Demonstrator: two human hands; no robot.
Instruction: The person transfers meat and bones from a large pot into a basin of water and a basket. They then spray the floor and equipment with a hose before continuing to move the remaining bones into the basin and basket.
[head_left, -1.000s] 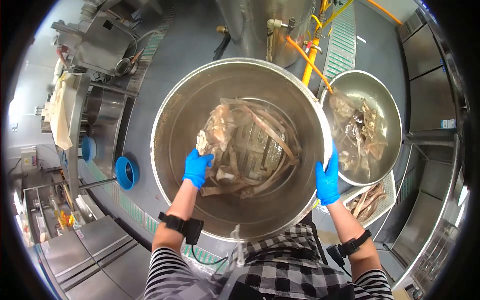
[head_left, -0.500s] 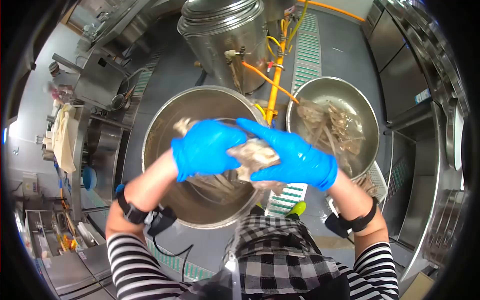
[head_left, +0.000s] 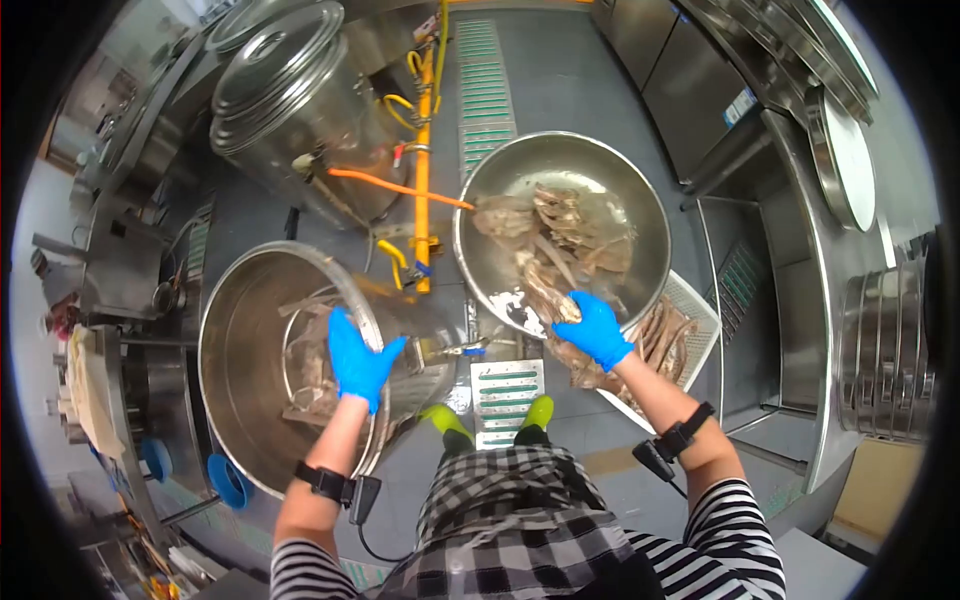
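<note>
My left hand (head_left: 358, 362), in a blue glove, is over the right rim of the tall steel pot (head_left: 235, 300), its thumb and fingers apart and nothing in it. Greyish-brown pieces and a metal ring show inside that pot. My right hand (head_left: 596, 332), also gloved in blue, is closed on a pale brown, bone-like piece (head_left: 543, 300) at the lower edge of the wide steel bowl (head_left: 661, 225). More brown pieces (head_left: 560, 215) lie in the bowl. An orange hose (head_left: 400, 186) reaches its left rim.
A white basket (head_left: 703, 315) with long brown pieces (head_left: 665, 340) stands right of my right hand. Behind stands a large lidded steel pot (head_left: 310, 110), beside a yellow pipe (head_left: 423, 200). Steel shelving (head_left: 790, 260) is on the right, a floor grate (head_left: 507, 395) in front.
My hands have parted. My left hand has let go of the piece and moved down-left; my right hand has carried a piece to the bowl. The view has shifted right.
</note>
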